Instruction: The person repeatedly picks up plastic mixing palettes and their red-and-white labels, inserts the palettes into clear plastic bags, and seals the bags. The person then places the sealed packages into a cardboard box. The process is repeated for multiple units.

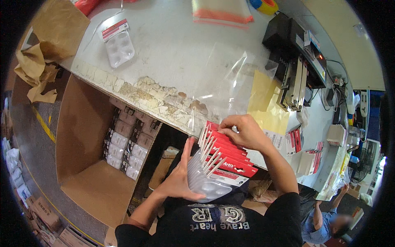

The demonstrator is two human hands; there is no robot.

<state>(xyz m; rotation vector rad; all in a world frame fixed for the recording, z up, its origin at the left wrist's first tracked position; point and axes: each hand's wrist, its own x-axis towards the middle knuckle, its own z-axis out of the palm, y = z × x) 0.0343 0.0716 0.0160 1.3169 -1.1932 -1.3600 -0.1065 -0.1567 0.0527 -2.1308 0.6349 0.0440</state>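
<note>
A stack of packaged white plastic paint palettes [212, 190] with red header cards is held in front of my body. My left hand [179, 179] grips the stack along its left side, thumb underneath the near palette and fingers reaching up its edge. At the far end, my right hand [245, 132] has its bent fingers closed on the red header cards [224, 142]. Thin white sticks, perhaps brush handles, show between the cards. Just beyond the stack, a clear plastic bag [224, 92] lies on the worn white table [164, 45]. A single packaged palette [119, 47] lies at the far left.
An open cardboard box [84, 131] at left holds several packs of palettes. A bag sealer [294, 84] stands on the table at right, beside yellow paper [261, 101]. More red-carded packs [294, 141] lie at right. Another person [325, 226] works at lower right.
</note>
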